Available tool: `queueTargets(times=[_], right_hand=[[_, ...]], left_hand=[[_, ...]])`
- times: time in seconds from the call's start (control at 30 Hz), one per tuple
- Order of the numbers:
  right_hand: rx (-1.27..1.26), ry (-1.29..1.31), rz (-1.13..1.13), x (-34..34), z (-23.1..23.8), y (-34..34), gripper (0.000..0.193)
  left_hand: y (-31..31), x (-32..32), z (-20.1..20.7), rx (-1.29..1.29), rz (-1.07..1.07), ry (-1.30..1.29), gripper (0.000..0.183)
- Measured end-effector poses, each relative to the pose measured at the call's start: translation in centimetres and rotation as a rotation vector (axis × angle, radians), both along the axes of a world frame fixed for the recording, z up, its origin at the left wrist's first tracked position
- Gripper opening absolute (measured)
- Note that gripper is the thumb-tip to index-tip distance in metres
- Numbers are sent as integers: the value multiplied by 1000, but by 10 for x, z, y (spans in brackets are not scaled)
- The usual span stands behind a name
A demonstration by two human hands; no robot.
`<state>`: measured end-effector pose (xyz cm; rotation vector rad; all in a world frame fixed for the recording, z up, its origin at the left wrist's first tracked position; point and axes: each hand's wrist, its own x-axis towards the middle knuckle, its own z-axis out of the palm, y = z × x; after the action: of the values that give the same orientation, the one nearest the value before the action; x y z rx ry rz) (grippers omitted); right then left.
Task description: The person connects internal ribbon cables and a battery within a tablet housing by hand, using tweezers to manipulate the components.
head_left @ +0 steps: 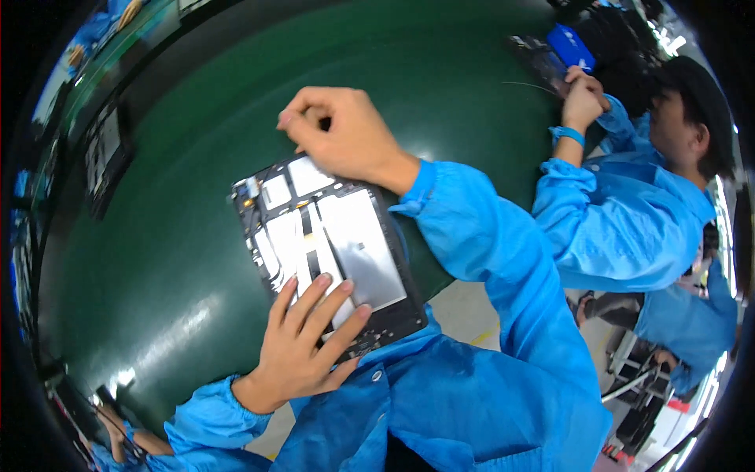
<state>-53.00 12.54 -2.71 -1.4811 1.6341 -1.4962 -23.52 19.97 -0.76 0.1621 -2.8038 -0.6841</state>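
Note:
An opened tablet (363, 248) lies tilted on the green table (200, 157), close to my body. Its inside faces up, with silver battery plates, a dark ribbon cable (309, 232) and small circuit parts along the edges. My left hand (307, 338) rests on its near end, fingers stretched out and apart over the silver plates. Above the far edge is my right hand (342, 130), thumb and forefinger curled together in a pinch. Whatever the pinch may hold is too small or hidden to make out.
Another opened device (106, 153) sits beyond the table's left side. On the right, a co-worker in a blue smock (621, 228) works with both hands near a blue box (570, 47) and dark parts. More people's hands show at the left rim.

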Motion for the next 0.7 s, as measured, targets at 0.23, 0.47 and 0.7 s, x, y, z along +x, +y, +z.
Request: queueTargets(times=[0.23, 0.47, 0.7], right_hand=[[-46, 104, 22, 8, 13, 3, 17], [-8, 385, 121, 8, 14, 8, 29], [-23, 524, 324, 11, 2, 12, 25]], left_hand=[[-3, 6, 4, 41, -40, 7, 75], [-73, 25, -5, -96, 94, 460, 27], [-120, 26, -4, -279, 225, 359, 32]])
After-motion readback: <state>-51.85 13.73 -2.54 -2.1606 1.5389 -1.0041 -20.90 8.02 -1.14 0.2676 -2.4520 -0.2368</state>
